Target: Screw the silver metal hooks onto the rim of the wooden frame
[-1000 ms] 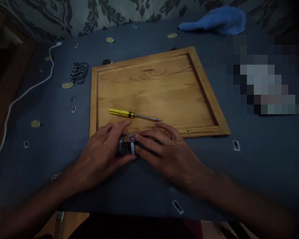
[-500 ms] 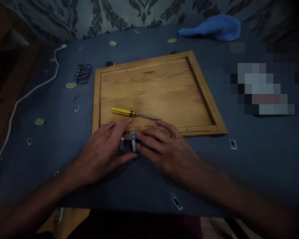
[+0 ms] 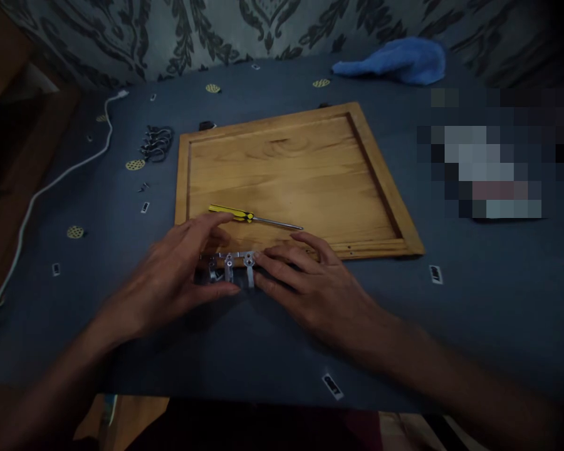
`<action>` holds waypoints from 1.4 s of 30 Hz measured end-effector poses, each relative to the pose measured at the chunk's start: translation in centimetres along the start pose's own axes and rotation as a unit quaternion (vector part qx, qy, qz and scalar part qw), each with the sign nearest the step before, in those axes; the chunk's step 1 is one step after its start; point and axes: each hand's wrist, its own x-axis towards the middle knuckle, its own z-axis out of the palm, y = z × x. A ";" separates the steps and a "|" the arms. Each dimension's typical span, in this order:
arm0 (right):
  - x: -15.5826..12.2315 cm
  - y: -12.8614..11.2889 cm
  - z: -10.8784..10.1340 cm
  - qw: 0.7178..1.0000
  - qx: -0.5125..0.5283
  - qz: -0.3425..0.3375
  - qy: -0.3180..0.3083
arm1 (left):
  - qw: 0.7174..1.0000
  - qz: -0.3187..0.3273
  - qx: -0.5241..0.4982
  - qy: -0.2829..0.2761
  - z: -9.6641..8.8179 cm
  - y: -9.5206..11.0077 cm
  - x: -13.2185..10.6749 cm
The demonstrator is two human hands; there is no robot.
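Note:
A silvery metal hook rail [image 3: 239, 255] with several hooks lies along the near edge of the framed wooden panel [image 3: 272, 169]. Screw heads show on its plates. My right hand [image 3: 305, 275] holds the right part of the rail, fingertips pressed against a hook [image 3: 250, 269]. Around the left part curves my left hand [image 3: 169, 269], thumb and fingers apart; its palm side hides the rail's left end. Its index fingertip lies just beside the handle of a yellow-and-black screwdriver [image 3: 277, 223], which rests on the panel.
Dark metal hooks [image 3: 156, 143] lie in a pile at the left, with small screws [image 3: 143, 187] nearer me. A white cable [image 3: 66, 168] runs down the left side. A blue cloth [image 3: 399, 61] lies at the back. Something blurred out [image 3: 489, 163] is at the right.
My left hand has slid left along the rail and opened out, so more hooks show. My right hand stays on the rail. The view has shifted slightly.

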 end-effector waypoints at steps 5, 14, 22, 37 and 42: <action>0.0 0.0 0.0 1.000 0.006 -0.001 -0.010 | 1.000 0.020 0.004 -0.024 -0.2 -0.1 -0.2; -0.1 0.2 0.1 1.000 0.016 -0.001 -0.019 | 1.000 -0.014 0.020 0.016 -2.0 -0.7 -0.3; -0.2 0.4 0.0 1.000 -0.008 -0.014 -0.011 | 0.998 -0.034 -0.027 0.047 -2.1 -0.7 0.1; -0.3 0.4 0.2 1.000 -0.003 -0.023 -0.003 | 0.996 0.043 0.065 -0.048 -0.2 -0.2 -0.6; -0.2 0.3 0.1 1.000 0.002 -0.018 -0.004 | 0.995 0.041 0.076 -0.049 0.0 0.2 -0.5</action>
